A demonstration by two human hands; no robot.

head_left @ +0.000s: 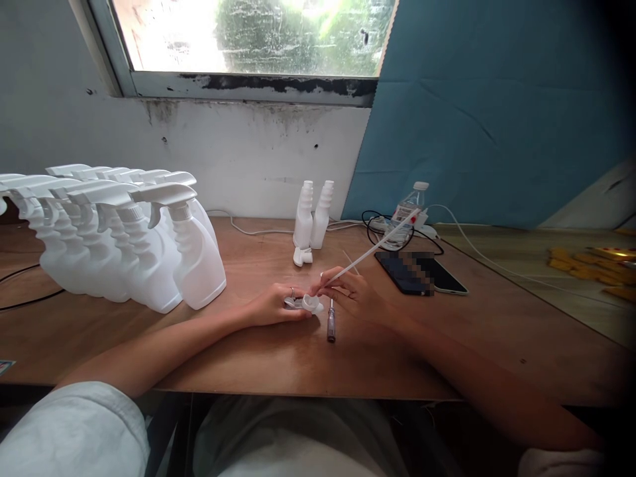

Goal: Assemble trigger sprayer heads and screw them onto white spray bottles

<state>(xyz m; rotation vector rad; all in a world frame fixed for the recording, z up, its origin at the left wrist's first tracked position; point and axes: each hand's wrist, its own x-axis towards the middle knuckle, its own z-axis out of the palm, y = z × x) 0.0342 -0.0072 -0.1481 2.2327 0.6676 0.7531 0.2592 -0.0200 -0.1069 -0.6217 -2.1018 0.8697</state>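
My left hand [279, 305] is closed around a white spray trigger head [311, 303], its round collar facing up toward me. Between the fingertips of my right hand [350, 291] is a thin white dip tube [375, 250], slanting up to the right, its lower end close to the collar. Whether the tube is inside the collar I cannot tell. Just below my right fingers a screwdriver [331, 324] with a clear handle lies on the table. Beyond my hands a small white nozzle piece [302, 256] rests in front of two slim white bottles [303, 215].
Several white spray bottles [193, 258] with trigger heads stand in rows at the left. Two phones [405, 271] lie to the right on the wooden table [238, 361]. Behind them are a clear plastic bottle [415, 199] and tangled cables [377, 228]. A window [298, 40] is above.
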